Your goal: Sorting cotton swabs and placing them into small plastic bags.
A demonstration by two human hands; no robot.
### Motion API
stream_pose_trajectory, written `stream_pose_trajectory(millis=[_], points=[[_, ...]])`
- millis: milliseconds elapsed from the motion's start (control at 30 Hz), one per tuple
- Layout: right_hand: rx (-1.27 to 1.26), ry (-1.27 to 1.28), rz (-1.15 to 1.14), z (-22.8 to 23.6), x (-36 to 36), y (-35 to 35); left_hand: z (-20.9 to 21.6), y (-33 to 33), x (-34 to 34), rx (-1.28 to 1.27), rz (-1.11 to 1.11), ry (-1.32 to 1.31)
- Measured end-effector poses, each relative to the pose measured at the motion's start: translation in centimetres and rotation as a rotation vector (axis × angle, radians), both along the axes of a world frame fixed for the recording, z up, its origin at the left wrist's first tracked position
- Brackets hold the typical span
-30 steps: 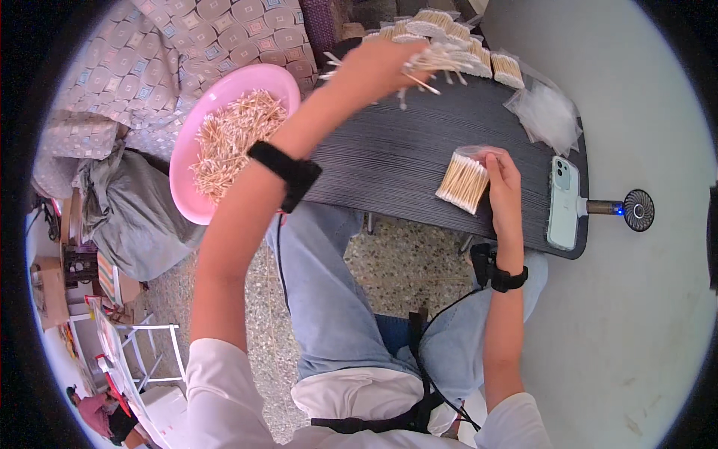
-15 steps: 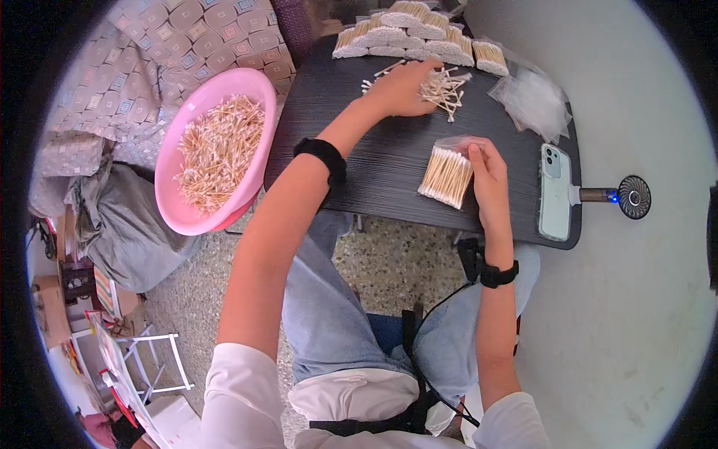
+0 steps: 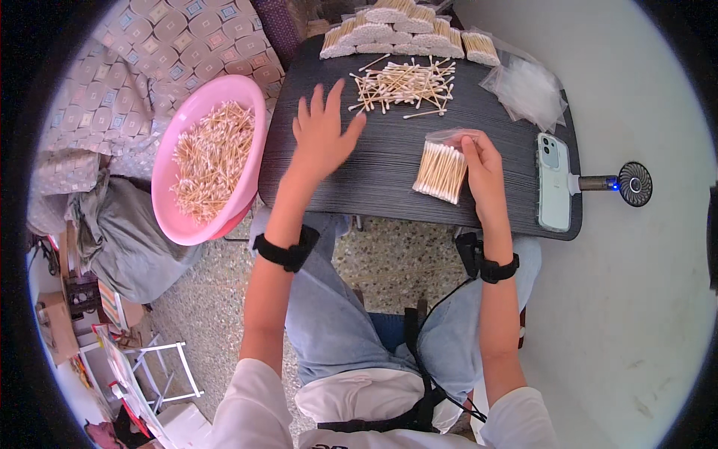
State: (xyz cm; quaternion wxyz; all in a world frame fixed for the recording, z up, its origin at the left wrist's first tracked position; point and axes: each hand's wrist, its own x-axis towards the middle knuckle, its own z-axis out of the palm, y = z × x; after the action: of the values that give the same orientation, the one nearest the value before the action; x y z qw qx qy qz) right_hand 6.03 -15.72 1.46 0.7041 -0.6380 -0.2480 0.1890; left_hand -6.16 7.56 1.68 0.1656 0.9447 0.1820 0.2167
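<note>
My right hand (image 3: 485,168) pinches the top corner of a clear plastic bag of cotton swabs (image 3: 441,173) at the near side of the dark table (image 3: 359,179). The swabs inside stand side by side in a packed row. My left hand (image 3: 323,135) is open over the table's left part, fingers spread, holding nothing. Just beyond it and to its right lies a loose heap of cotton swabs (image 3: 404,82), with a few strays at its edges.
Stacked bags of swabs (image 3: 393,34) line the table's far edge. Empty clear bags (image 3: 529,91) lie at the far right, above a phone (image 3: 554,183) and a small fan (image 3: 635,184). At left, a pink basin (image 3: 166,194) holds many loose swabs.
My left hand has come off the swab heap, moving left and nearer to me with its fingers spread. My right hand still holds the bag in about the same place.
</note>
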Motion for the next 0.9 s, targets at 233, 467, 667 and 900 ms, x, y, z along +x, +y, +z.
stream_pose_trajectory(millis=[233, 467, 667, 900], points=[[-0.026, -0.049, -0.016, -0.7, 0.4, -0.4, -2.2, -5.3, 1.3, -0.136, 0.003, 0.152], [-0.026, -0.057, -0.008, -0.4, 0.4, -0.5, -2.0, -6.1, 6.2, -0.601, -0.202, -0.235], [0.005, -0.035, -0.021, 0.0, 0.2, -0.4, -1.5, -5.6, 4.4, -0.544, -0.108, -0.449], [0.015, 0.075, 0.005, 0.9, -0.6, 0.1, 0.7, -8.4, 1.7, -1.012, -0.236, -0.241]])
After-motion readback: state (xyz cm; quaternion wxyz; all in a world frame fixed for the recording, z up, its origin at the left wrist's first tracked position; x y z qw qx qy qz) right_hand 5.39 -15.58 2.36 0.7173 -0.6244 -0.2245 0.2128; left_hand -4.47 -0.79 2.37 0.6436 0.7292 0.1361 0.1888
